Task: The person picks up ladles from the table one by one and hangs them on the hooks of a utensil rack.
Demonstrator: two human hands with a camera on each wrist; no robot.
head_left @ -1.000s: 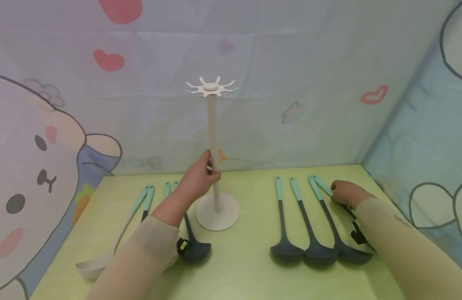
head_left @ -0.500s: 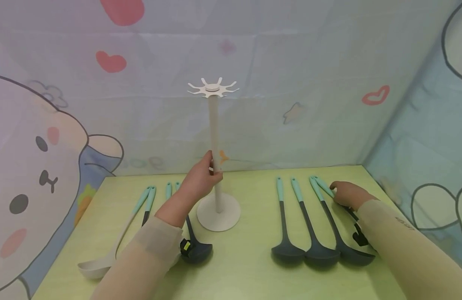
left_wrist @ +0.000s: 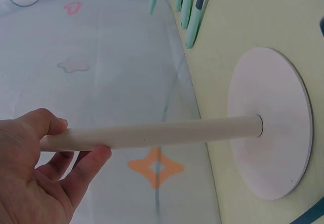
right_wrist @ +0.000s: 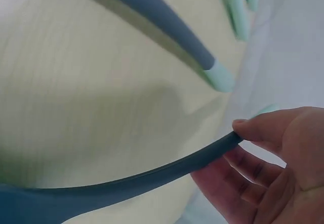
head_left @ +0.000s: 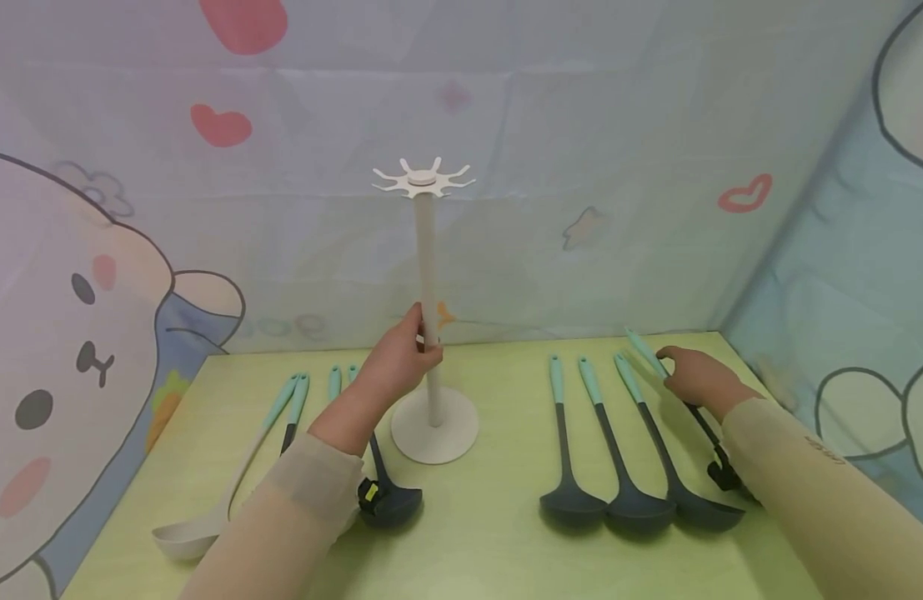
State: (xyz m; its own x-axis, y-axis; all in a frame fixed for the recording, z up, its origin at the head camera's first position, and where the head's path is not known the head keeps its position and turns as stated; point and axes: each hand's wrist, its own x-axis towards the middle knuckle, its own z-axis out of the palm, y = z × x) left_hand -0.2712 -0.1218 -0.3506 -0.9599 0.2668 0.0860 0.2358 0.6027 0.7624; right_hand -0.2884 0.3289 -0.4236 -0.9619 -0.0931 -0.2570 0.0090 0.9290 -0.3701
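Head view, and both hands are occupied: the left hand [head_left: 396,358] has the white stand [head_left: 426,267] by its pole, gripping below the hooked crown [head_left: 422,180] and above the round base [head_left: 453,443]. Over in the left wrist view, the pole runs between the curled fingers [left_wrist: 87,172], digits tight on both sides, with the disc well apart from the fingertips.

And here's the right hand [head_left: 699,382], pinching a ladle [head_left: 646,352]! The right wrist view shows the dark shaft caught narrowly between thumb and fingers, close to where the mint handle begins. That handle pokes out beyond the hand, its tip up off the surface [head_left: 499,533]; the bowl is hidden by the right sleeve [head_left: 814,475].

Just beside it lie 3 dark ladles [head_left: 641,510], slim shafts flaring into rounded, matt bowls set side by side, each handle smooth and pierced at the end. Across on the left, a pale ladle [head_left: 191,535] and 3 more mint handles [head_left: 334,382], their lower parts partly behind the left sleeve [head_left: 281,525].

Textures now: the stand is smooth, plastic-looking, its crown a star of thin upturned prongs around a flat cap. The surface is yellow-green with faint grain, and behind hangs a creased, printed backdrop [head_left: 626,100] with red hearts.
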